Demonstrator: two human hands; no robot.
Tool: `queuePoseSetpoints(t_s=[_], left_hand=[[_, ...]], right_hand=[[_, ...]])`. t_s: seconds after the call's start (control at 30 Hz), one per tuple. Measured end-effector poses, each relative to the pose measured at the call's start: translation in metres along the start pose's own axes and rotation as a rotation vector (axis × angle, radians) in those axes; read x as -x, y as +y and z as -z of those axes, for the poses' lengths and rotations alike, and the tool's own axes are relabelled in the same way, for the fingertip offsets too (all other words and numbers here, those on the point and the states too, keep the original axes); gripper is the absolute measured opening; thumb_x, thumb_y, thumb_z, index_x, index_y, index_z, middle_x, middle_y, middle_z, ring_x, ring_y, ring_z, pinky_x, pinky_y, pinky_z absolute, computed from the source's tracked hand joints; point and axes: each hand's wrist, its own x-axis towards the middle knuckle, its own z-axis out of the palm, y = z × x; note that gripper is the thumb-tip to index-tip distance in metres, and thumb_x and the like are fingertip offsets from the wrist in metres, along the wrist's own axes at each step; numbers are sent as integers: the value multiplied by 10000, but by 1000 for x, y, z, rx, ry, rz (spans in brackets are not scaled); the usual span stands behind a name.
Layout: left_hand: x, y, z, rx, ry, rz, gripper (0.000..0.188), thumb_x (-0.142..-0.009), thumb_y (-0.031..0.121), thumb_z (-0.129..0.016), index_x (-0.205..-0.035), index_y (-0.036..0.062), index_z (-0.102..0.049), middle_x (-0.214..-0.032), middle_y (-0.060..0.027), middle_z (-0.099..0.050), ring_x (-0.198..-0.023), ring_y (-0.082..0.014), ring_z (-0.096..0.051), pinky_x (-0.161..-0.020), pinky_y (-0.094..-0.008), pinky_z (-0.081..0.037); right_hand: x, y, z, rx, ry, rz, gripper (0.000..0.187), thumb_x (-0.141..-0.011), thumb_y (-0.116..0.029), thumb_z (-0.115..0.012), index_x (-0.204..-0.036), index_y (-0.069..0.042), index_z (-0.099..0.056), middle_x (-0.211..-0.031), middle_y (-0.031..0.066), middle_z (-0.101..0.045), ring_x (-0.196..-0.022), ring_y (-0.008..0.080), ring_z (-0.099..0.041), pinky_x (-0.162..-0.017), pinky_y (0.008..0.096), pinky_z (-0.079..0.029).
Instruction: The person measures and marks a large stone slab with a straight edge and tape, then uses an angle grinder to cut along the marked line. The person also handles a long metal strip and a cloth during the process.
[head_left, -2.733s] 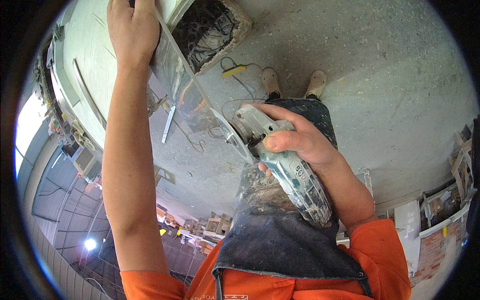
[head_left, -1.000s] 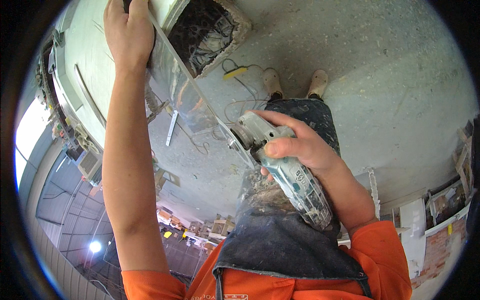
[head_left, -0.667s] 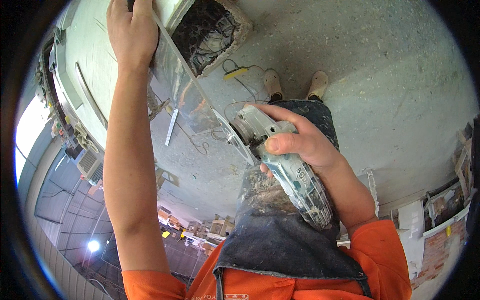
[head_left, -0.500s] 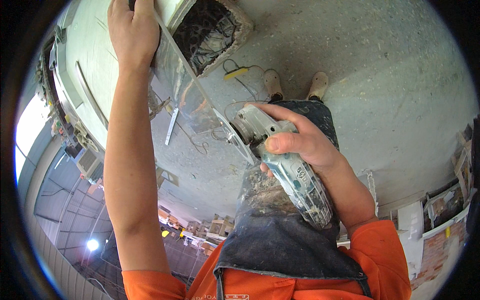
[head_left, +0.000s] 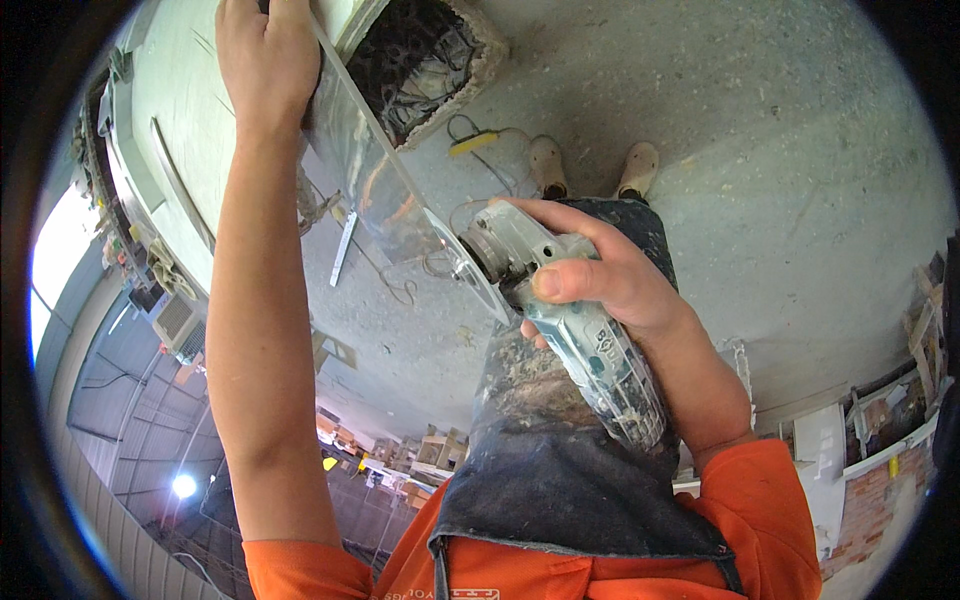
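Observation:
My right hand (head_left: 625, 270) is wrapped round a dusty, grey-green angle grinder (head_left: 600, 365), its thumb on top near the gear head. The grinder's thin disc (head_left: 468, 268) stands edge-on at the near end of a clear plastic sheet (head_left: 375, 170); I cannot tell whether it cuts into the edge. Stretched far forward, my left hand (head_left: 265, 70) is beside the sheet's far end. Its fingertips run off the top of the picture, bent about something dark that I cannot make out.
A pale workbench (head_left: 165, 75) lies at the left. Beyond the sheet, a square opening (head_left: 415, 65) holds dark scraps. On the floor lie a yellow-handled tool (head_left: 473, 143), a pale strip (head_left: 343, 250) and a cord (head_left: 400, 290). My shoes (head_left: 637, 168) stand ahead.
The grinder's body has shifted slightly and its disc sits at a marginally different tilt. The clear sheet's edge has turned a little. My left hand stays nearly in place.

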Motion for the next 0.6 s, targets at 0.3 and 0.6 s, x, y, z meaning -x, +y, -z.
queuePoseSetpoints(t_s=[0.3, 0.6], left_hand=[[-3, -7, -1, -51, 5, -9, 531, -960, 208, -500, -1407, -76, -534, -1426, -255, -553, -1362, -351, -492, -1182, -376, -323], [-2, -3, -1, -42, 16, 20, 536, -954, 211, -505, -1408, -73, -540, -1425, -252, -557, -1365, -345, -493, -1183, -373, -324]], right_hand=[[2, 2, 0, 23, 8, -13, 749, -854, -163, -768, -1510, 14, -453, -1072, 112, -678, -746, 146, -691, -631, 289, -593], [2, 8, 6, 57, 8, -22, 889, -781, -202, -774, -1531, 62, -375, -1154, 181, -667, -788, 202, -721, -648, 311, -627]])
